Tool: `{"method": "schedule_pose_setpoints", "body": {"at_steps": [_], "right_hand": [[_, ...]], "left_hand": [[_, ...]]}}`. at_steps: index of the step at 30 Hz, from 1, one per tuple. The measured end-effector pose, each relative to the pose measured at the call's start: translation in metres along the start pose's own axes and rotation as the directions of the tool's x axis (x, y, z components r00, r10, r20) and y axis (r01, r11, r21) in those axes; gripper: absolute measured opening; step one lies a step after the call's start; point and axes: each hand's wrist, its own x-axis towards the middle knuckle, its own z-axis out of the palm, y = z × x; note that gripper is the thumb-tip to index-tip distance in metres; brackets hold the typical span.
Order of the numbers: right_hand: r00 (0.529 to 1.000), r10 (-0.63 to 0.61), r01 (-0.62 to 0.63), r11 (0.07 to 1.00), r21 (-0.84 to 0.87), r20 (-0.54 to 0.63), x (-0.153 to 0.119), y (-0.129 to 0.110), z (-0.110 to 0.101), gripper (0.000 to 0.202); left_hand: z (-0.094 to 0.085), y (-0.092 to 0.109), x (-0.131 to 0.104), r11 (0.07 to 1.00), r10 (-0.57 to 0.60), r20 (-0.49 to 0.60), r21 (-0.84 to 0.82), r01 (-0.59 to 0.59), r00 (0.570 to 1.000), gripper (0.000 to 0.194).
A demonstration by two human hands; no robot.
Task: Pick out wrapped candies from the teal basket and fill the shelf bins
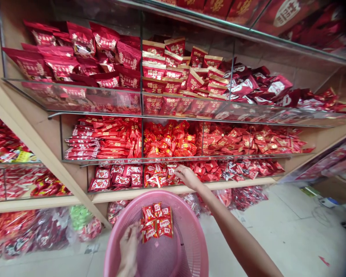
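My left hand (129,244) is inside the pink basket (200,234), at the left edge of a cluster of red candy packets (164,222). Its fingers are blurred, and whether they grip the packets is unclear. My right hand (186,176) reaches over the front edge of the lowest shelf, its fingers drawn together at a white and red packet (171,170). More small red and white packets (155,169) lie in that compartment. The basket stands below the shelf and shows its bare bottom near me.
Clear dividers split the shelves of red packets (170,140). Larger packets (103,40) fill the upper shelf. Bagged goods (248,197) lie on the floor under the shelf. A slanted wooden post (43,148) stands at left, and tiled floor (265,231) shows at right.
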Motion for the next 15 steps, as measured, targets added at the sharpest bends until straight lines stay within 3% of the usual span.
{"method": "schedule_pose_setpoints", "body": {"at_steps": [6, 9, 12, 15], "right_hand": [[0.970, 0.090, -0.034, 0.970, 0.239, -0.227, -0.031, -0.021, -0.009, 0.023], [0.951, 0.223, -0.126, 0.912, 0.390, -0.214, -0.054, -0.037, -0.002, 0.023], [0.932, 0.332, -0.197, 0.800, 0.566, -0.145, -0.076, -0.047, 0.021, 0.024], [0.876, 0.477, -0.270, 0.607, 0.748, -0.071, -0.095, -0.047, 0.057, 0.028]], "left_hand": [[0.004, 0.002, -0.002, 1.000, -0.007, 0.001, -0.005, 0.007, 1.000, 0.012], [0.005, 0.001, -0.002, 1.000, -0.012, -0.004, -0.021, 0.012, 1.000, 0.012], [0.005, -0.001, -0.002, 1.000, -0.005, -0.010, -0.021, 0.004, 1.000, 0.012], [0.004, 0.000, -0.003, 1.000, 0.011, 0.000, -0.001, -0.011, 1.000, 0.012]]}}
